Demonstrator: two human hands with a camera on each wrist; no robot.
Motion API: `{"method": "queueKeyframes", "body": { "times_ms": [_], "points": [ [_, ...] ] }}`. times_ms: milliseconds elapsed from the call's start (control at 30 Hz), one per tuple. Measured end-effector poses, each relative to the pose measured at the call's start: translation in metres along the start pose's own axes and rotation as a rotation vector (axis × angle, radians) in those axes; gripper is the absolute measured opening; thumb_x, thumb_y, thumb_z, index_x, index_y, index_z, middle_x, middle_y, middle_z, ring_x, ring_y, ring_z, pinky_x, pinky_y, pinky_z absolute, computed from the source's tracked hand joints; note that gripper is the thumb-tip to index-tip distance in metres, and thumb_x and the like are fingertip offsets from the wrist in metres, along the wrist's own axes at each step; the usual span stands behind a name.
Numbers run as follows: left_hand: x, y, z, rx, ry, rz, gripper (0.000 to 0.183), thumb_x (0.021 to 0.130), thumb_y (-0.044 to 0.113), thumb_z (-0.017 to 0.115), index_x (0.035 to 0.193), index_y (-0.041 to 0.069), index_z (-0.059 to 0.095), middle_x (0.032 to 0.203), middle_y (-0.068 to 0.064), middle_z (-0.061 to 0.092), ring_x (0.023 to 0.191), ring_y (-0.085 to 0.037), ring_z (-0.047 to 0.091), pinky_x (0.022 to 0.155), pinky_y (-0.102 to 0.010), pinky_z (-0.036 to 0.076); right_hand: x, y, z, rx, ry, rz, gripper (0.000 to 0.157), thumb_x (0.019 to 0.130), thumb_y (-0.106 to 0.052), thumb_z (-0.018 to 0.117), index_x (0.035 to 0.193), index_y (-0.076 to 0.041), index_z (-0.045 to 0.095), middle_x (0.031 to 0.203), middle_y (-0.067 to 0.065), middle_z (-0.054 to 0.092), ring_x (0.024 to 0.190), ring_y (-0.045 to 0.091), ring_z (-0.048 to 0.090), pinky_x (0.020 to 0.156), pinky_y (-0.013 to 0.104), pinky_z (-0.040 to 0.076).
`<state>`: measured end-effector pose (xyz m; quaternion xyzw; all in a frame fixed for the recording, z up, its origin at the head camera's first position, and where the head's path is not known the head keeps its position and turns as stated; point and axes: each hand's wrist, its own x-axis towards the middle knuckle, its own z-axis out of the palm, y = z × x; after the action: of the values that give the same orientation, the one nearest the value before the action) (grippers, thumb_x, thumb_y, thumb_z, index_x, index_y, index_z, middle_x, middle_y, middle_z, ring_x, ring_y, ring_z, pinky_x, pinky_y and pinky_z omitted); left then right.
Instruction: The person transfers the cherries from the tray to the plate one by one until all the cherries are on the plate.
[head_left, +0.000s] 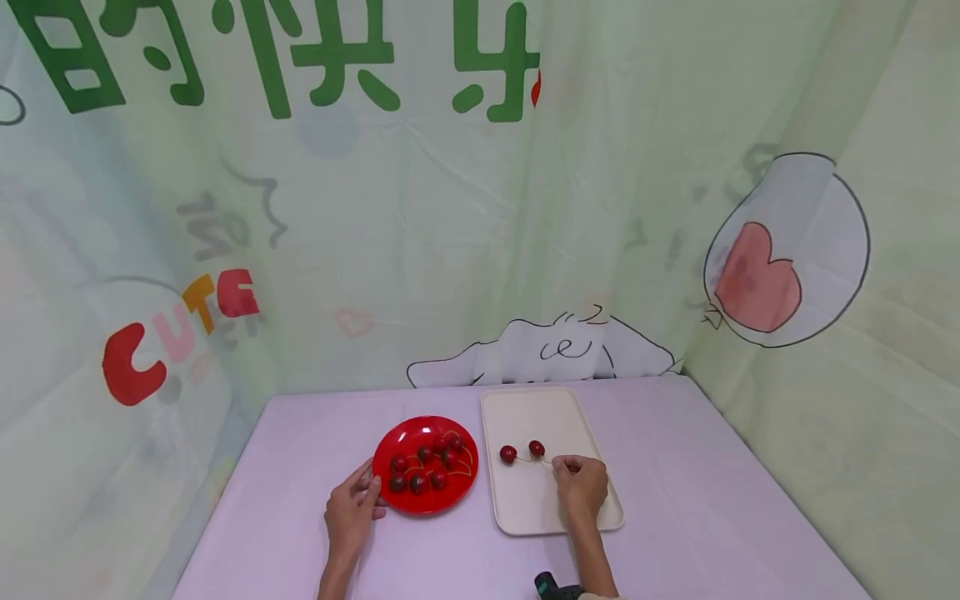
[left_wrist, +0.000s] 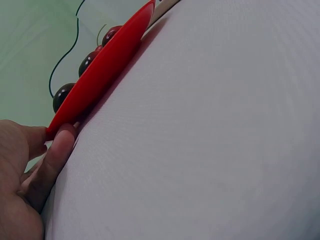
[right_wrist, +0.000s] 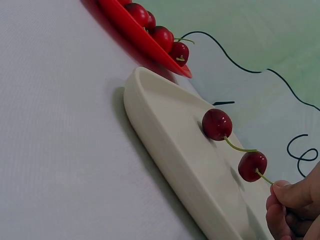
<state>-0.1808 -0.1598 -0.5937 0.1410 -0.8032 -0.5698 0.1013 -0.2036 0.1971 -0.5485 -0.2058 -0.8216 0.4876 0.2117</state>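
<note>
A round red plate (head_left: 425, 503) bearing several dark red cherries (head_left: 417, 482) stands on the table at left of centre. My left hand (head_left: 350, 510) grips its left rim, the thumb at the edge and fingertips (left_wrist: 64, 140) under it in the left wrist view. Over the cream tray (head_left: 525, 517), my right hand (head_left: 582, 487) pinches the green stem of a cherry (right_wrist: 252, 166) between thumb and finger. A second cherry (right_wrist: 217, 124) with its stem lies on the tray, to the left of the pinched one in the head view.
The tray stands just right of the plate on a table with a pale lilac cloth (head_left: 697, 500). A printed curtain (head_left: 465, 250) hangs behind and at both sides. A dark device (head_left: 551, 586) shows near my right wrist.
</note>
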Motion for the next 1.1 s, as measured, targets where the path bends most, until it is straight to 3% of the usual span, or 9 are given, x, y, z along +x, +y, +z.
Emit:
{"method": "queueKeyframes", "body": {
  "times_ms": [333,1100],
  "points": [
    [0.0023,-0.0085,-0.0029,0.016,0.011,0.001,0.046,0.11,0.016,0.067,0.156,0.015,0.062,0.122,-0.022,0.074,0.066,-0.013,0.077,0.064,-0.016,0.062,0.0001,0.0004,0.0018,0.019,-0.008,-0.002,0.011,0.093,-0.002,0.079,0.09,0.008,0.083,0.079,0.02,0.078,0.066,0.01,0.059,0.069,0.033,0.049],
    [0.0001,0.0003,0.0011,0.003,0.016,0.011,0.046,0.109,0.012,0.067,0.155,0.01,0.062,0.118,-0.023,0.074,0.065,-0.014,0.076,0.063,-0.017,0.062,0.0013,-0.0035,-0.0018,0.049,-0.036,0.026,0.016,0.096,-0.008,0.077,0.096,0.007,0.083,0.084,0.017,0.08,0.069,0.006,0.06,0.067,0.023,0.046]
  ]
}}
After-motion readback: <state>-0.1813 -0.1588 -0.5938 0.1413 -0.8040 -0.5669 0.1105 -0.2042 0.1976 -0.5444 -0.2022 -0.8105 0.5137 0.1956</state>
